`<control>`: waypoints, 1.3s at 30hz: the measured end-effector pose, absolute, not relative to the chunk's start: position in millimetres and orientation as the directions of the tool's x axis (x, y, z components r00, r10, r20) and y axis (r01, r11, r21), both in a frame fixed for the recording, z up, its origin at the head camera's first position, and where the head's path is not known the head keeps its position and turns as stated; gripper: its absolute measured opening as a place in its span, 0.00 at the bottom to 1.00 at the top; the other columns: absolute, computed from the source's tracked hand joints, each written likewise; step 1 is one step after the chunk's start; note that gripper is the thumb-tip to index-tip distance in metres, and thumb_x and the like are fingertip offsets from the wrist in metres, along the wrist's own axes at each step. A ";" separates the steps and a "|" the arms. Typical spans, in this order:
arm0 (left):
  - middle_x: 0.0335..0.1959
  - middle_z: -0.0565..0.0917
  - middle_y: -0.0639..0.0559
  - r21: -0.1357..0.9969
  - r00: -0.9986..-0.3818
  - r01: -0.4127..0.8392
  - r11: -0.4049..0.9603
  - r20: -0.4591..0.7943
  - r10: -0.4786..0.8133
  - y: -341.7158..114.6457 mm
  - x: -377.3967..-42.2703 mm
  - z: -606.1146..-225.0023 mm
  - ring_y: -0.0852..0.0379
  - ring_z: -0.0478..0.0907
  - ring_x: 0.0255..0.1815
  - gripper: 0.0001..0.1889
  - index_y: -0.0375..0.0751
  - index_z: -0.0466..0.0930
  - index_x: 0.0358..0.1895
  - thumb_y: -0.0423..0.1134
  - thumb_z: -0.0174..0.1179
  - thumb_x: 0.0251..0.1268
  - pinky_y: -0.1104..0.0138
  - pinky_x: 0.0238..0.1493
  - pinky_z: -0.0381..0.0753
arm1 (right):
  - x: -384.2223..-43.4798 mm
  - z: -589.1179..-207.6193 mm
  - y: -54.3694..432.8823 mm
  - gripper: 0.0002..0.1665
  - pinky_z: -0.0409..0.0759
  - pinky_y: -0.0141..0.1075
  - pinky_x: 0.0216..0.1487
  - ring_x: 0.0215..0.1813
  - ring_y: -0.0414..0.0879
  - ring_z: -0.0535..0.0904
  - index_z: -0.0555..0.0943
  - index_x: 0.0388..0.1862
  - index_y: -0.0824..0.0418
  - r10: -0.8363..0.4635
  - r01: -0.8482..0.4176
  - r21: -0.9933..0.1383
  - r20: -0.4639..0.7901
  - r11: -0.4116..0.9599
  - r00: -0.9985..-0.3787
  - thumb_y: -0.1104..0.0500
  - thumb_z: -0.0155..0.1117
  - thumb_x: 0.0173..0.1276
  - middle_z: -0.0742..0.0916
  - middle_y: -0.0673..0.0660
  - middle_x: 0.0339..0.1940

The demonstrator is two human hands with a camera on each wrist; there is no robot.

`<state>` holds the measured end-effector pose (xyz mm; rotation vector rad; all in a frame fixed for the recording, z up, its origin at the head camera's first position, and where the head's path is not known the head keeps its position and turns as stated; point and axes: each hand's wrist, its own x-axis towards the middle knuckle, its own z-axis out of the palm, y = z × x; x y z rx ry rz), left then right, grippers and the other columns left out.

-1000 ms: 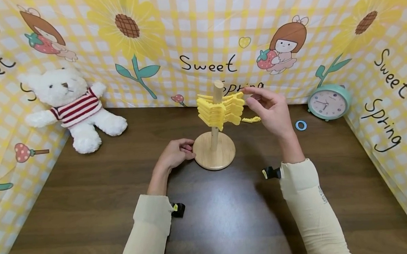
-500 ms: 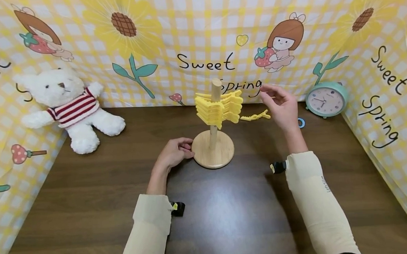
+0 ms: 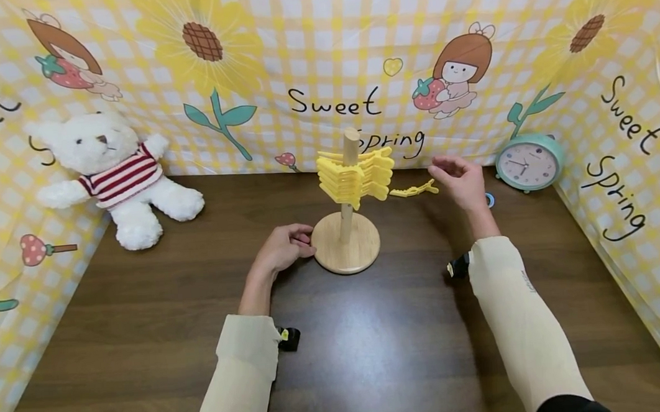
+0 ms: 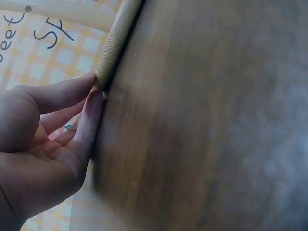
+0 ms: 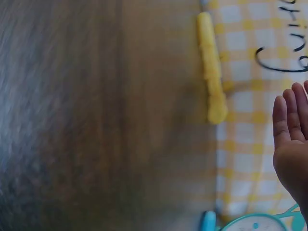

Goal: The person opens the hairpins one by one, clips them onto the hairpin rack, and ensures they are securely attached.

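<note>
A wooden stand with a round base [image 3: 360,254] and an upright post [image 3: 351,144] is in the middle of the head view. Several flat yellow pieces [image 3: 356,180] are stacked around the upper post; their exact kind is unclear. My left hand [image 3: 281,251] pinches the base's left rim, with thumb and finger at the rim [image 4: 109,60] in the left wrist view. To the right of the stand, a single yellow piece [image 3: 414,190] lies on the table, seen edge-on [image 5: 211,67] in the right wrist view. My right hand [image 3: 463,183] hovers beside it, fingers loosely extended, holding nothing.
A blue ring [image 3: 490,200] lies partly behind my right hand. Farther right stands a green alarm clock [image 3: 529,163]. A white teddy bear [image 3: 118,173] sits at the back left. Checked cloth [image 3: 339,56] walls enclose the brown table [image 3: 163,339] at the back and sides.
My right hand has moved right, away from the stacked yellow pieces, and then lowered toward the loose piece. My left hand stays at the base. The head view has shifted slightly.
</note>
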<state>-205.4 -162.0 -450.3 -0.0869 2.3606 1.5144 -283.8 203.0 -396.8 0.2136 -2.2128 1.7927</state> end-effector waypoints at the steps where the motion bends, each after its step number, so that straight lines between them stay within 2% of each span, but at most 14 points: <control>1: 0.49 0.79 0.42 0.873 -0.941 -0.230 0.429 -0.312 0.131 -161.4 -206.0 -450.5 0.49 0.77 0.45 0.26 0.36 0.77 0.65 0.29 0.69 0.63 0.63 0.46 0.76 | -285.5 -399.5 205.4 0.18 0.77 0.26 0.44 0.42 0.37 0.82 0.81 0.52 0.81 0.060 -0.271 -0.933 0.292 0.236 -0.955 0.70 0.69 0.66 0.86 0.71 0.49; 4: 0.49 0.80 0.42 0.870 -0.936 -0.243 0.429 -0.326 0.130 -161.1 -205.7 -451.3 0.48 0.77 0.47 0.26 0.37 0.77 0.65 0.30 0.69 0.63 0.61 0.48 0.76 | -291.1 -410.1 211.0 0.21 0.77 0.26 0.42 0.41 0.37 0.80 0.80 0.54 0.81 0.053 -0.206 -0.937 0.229 0.283 -0.972 0.68 0.70 0.66 0.84 0.75 0.51; 8: 0.50 0.80 0.42 0.866 -0.936 -0.245 0.436 -0.328 0.124 -161.7 -204.8 -450.8 0.48 0.78 0.47 0.26 0.36 0.77 0.65 0.29 0.69 0.62 0.60 0.50 0.76 | -302.3 -432.9 220.6 0.24 0.76 0.26 0.42 0.41 0.36 0.78 0.79 0.56 0.80 0.069 -0.123 -0.949 0.149 0.290 -0.986 0.66 0.72 0.65 0.84 0.73 0.53; 16: 0.50 0.80 0.41 0.873 -0.941 -0.230 0.431 -0.312 0.131 -162.1 -204.8 -448.3 0.48 0.78 0.48 0.26 0.35 0.77 0.65 0.29 0.69 0.63 0.60 0.51 0.76 | -316.9 -465.7 232.9 0.26 0.75 0.25 0.42 0.43 0.36 0.77 0.80 0.59 0.74 0.094 -0.076 -0.944 0.112 0.321 -0.989 0.64 0.74 0.65 0.84 0.68 0.51; 20: 0.49 0.80 0.41 0.873 -0.940 -0.231 0.429 -0.314 0.133 -160.6 -204.8 -448.7 0.48 0.78 0.47 0.26 0.36 0.77 0.64 0.29 0.69 0.62 0.61 0.49 0.76 | -316.5 -469.7 236.1 0.29 0.74 0.25 0.41 0.47 0.40 0.75 0.79 0.64 0.70 0.088 -0.027 -0.925 0.065 0.380 -0.994 0.63 0.73 0.65 0.82 0.69 0.54; 23: 0.48 0.80 0.41 0.873 -0.941 -0.237 0.425 -0.316 0.125 -161.2 -203.9 -448.8 0.49 0.78 0.45 0.25 0.35 0.78 0.64 0.29 0.69 0.62 0.62 0.47 0.76 | -318.0 -470.2 235.5 0.32 0.72 0.26 0.43 0.52 0.48 0.75 0.76 0.69 0.68 0.051 -0.004 -0.898 0.029 0.440 -0.998 0.63 0.73 0.66 0.81 0.69 0.58; 27: 0.48 0.80 0.41 0.874 -0.942 -0.235 0.424 -0.313 0.123 -161.0 -203.7 -448.1 0.49 0.78 0.45 0.26 0.34 0.78 0.64 0.28 0.69 0.61 0.62 0.46 0.76 | -321.2 -470.6 236.0 0.35 0.71 0.30 0.47 0.58 0.56 0.75 0.73 0.72 0.65 0.022 0.022 -0.861 -0.012 0.507 -1.000 0.62 0.72 0.67 0.80 0.68 0.62; 30: 0.48 0.80 0.41 0.874 -0.942 -0.231 0.429 -0.311 0.127 -160.7 -204.1 -447.8 0.49 0.78 0.45 0.26 0.35 0.78 0.64 0.29 0.69 0.62 0.62 0.47 0.76 | -323.5 -470.5 235.8 0.35 0.71 0.35 0.50 0.58 0.57 0.75 0.73 0.72 0.64 0.021 0.030 -0.838 -0.022 0.545 -1.000 0.61 0.71 0.68 0.80 0.67 0.63; 36: 0.49 0.80 0.42 0.867 -0.941 -0.237 0.440 -0.318 0.120 -161.9 -203.9 -447.6 0.49 0.78 0.46 0.25 0.36 0.78 0.64 0.30 0.69 0.62 0.62 0.48 0.76 | -324.8 -466.6 232.8 0.32 0.72 0.48 0.55 0.55 0.60 0.76 0.74 0.71 0.64 -0.010 0.003 -0.785 -0.013 0.620 -1.000 0.61 0.69 0.70 0.82 0.68 0.55; 39: 0.49 0.80 0.42 0.865 -0.938 -0.243 0.440 -0.325 0.119 -161.9 -203.9 -447.2 0.49 0.78 0.46 0.26 0.35 0.78 0.64 0.29 0.69 0.62 0.62 0.48 0.76 | -324.1 -466.2 231.9 0.29 0.72 0.50 0.54 0.53 0.60 0.76 0.76 0.70 0.63 -0.007 0.012 -0.768 -0.021 0.641 -1.000 0.61 0.68 0.71 0.83 0.68 0.51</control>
